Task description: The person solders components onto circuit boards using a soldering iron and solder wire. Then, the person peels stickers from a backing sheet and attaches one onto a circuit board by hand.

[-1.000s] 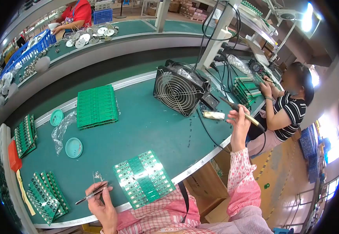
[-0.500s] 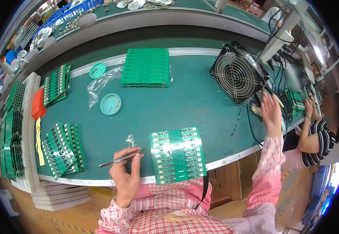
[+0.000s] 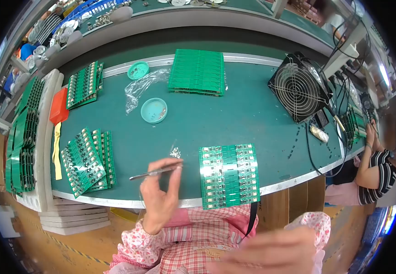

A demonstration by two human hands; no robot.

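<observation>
Tweezers (image 3: 154, 172) are pinched in my left hand (image 3: 160, 194), their tips just below a small pile of tiny white parts (image 3: 175, 152). To the right, a green circuit board (image 3: 229, 176) with two columns of components lies at the table's front edge. My right hand (image 3: 271, 251) is a blur low in front of my apron, nearer to me than the board, with nothing visible in it. The soldering iron (image 3: 337, 119) rests beside the fan (image 3: 299, 89) at the right.
Stacked green boards (image 3: 196, 71) stand at the back, near two round teal dishes (image 3: 154, 110) and clear plastic film (image 3: 138, 89). More boards (image 3: 86, 162) and a red-orange box (image 3: 59, 106) are at the left. A co-worker's arm (image 3: 366, 166) is at the far right.
The soldering iron has left my right hand, which has come back from the fan toward my apron. My left hand still holds the tweezers. The view has turned toward the right side of the table.
</observation>
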